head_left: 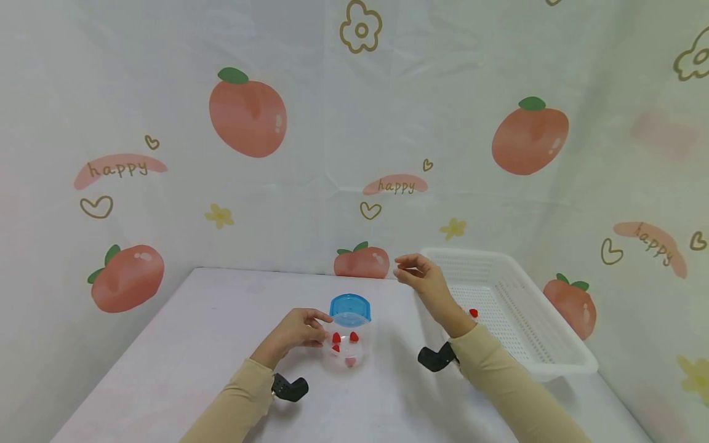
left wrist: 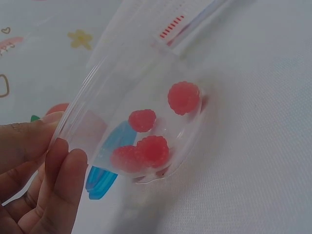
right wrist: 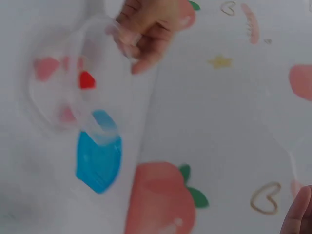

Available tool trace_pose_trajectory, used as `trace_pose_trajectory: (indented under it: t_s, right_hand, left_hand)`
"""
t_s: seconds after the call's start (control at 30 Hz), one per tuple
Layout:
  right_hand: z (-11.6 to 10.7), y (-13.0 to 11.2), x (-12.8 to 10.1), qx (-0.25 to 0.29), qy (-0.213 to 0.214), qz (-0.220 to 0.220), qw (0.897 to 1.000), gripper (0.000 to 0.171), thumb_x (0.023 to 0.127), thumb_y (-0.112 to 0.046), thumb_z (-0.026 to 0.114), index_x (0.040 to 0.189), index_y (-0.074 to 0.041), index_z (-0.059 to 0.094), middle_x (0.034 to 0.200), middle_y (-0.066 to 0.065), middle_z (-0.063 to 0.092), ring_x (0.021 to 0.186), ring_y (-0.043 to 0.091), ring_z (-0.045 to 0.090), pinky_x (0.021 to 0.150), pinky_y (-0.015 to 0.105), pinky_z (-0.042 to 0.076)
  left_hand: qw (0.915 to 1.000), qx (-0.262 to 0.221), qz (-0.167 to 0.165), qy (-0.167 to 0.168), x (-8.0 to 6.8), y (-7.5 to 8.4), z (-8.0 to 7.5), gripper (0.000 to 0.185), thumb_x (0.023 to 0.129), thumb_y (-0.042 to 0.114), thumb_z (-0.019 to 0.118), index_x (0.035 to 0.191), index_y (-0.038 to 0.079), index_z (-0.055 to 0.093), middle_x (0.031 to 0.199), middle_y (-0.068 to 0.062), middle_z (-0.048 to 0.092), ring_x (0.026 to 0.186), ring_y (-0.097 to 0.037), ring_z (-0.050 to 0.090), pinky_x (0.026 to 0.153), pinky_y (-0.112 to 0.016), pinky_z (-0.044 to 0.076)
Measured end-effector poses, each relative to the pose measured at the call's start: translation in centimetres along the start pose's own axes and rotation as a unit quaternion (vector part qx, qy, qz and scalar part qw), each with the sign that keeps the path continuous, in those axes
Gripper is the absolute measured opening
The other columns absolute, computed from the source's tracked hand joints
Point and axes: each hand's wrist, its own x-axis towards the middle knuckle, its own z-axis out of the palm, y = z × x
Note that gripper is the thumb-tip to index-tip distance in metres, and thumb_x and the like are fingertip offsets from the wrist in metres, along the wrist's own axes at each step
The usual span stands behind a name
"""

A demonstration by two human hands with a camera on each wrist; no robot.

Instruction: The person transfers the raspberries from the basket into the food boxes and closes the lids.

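Observation:
My left hand (head_left: 299, 329) pinches the rim of a clear plastic bowl (left wrist: 105, 100), thumb on one side and fingers on the other. Inside the bowl lie several red raspberries (left wrist: 184, 97), seen through its wall in the left wrist view. Just behind it on the table is a blue lid (head_left: 350, 306), partly covered by the bowl's rim. Raised above the table by the left side of a white basket, my right hand (head_left: 426, 283) has loosely bent fingers and nothing between them. Only its fingertips (right wrist: 297, 217) enter the right wrist view.
The white perforated basket (head_left: 554, 307) stands at the right of the table (head_left: 232, 320). One red raspberry (head_left: 473, 313) shows in it beside my right wrist, which hides part of the basket. A printed curtain (head_left: 310, 203) hangs behind the table.

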Motion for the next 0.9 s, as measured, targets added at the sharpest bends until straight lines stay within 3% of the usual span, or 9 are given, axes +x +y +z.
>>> trace_pose_trajectory:
  t_s: [0.2,0.3,0.47,0.67,0.8,0.9]
  right_hand:
    - [-3.1,-1.2,1.5,0.041,0.042,-0.046,0.997,0.018,0.091,-0.005,0.065,0.103,-0.018,0.063,0.098,-0.004,0.058,0.091,0.007,0.062,0.084,0.017,0.054]
    - [-4.8,-1.2,2.2,0.065,0.071,-0.058,0.994,0.02,0.09,-0.004,0.065,0.1,-0.021,0.063,0.098,-0.003,0.057,0.091,0.008,0.061,0.083,0.016,0.054]
    - [-7.5,-0.4,3.0,0.098,0.125,-0.058,0.986,0.019,0.09,-0.002,0.065,0.101,-0.017,0.063,0.096,-0.003,0.058,0.086,0.006,0.059,0.079,0.014,0.054]
    - [-10.6,1.8,3.0,0.093,0.178,-0.027,0.979,0.016,0.092,-0.004,0.063,0.106,-0.012,0.06,0.098,-0.002,0.054,0.087,0.005,0.058,0.079,0.013,0.053]
    - [-12.1,3.6,2.8,0.071,0.218,0.01,0.973,0.027,0.093,-0.004,0.062,0.118,0.002,0.054,0.096,-0.004,0.054,0.086,0.003,0.059,0.078,0.011,0.053]
    - [-12.9,4.7,2.5,0.032,0.241,0.046,0.969,0.032,0.093,-0.007,0.062,0.122,0.003,0.053,0.091,-0.01,0.055,0.085,-0.001,0.058,0.076,0.01,0.053]
  left_hand:
    - [1.0,0.001,-0.003,0.004,0.0,0.0,0.0,0.03,0.083,0.004,0.073,0.112,0.003,0.068,0.083,-0.009,0.062,0.068,-0.017,0.064,0.069,-0.031,0.06]
    - [1.0,0.002,-0.004,0.004,0.0,-0.1,0.0,0.029,0.083,0.004,0.073,0.112,0.004,0.068,0.084,-0.009,0.062,0.068,-0.017,0.064,0.069,-0.031,0.06]
    - [1.0,0.001,-0.002,0.003,0.1,-0.2,0.0,0.028,0.083,0.004,0.073,0.111,0.005,0.069,0.084,-0.009,0.062,0.069,-0.017,0.064,0.069,-0.031,0.06]
    - [0.9999,-0.01,0.008,-0.008,0.1,-0.3,-0.1,0.03,0.083,0.002,0.071,0.113,0.002,0.067,0.082,-0.009,0.062,0.068,-0.017,0.063,0.069,-0.031,0.06]
    - [0.9998,-0.013,0.011,-0.014,0.0,-0.3,-0.2,0.031,0.083,0.002,0.071,0.114,0.001,0.067,0.082,-0.009,0.062,0.068,-0.017,0.063,0.07,-0.031,0.06]
    - [0.9998,-0.011,0.01,-0.012,0.0,-0.3,-0.1,0.032,0.083,0.003,0.072,0.114,0.001,0.066,0.083,-0.009,0.062,0.068,-0.017,0.063,0.07,-0.031,0.06]
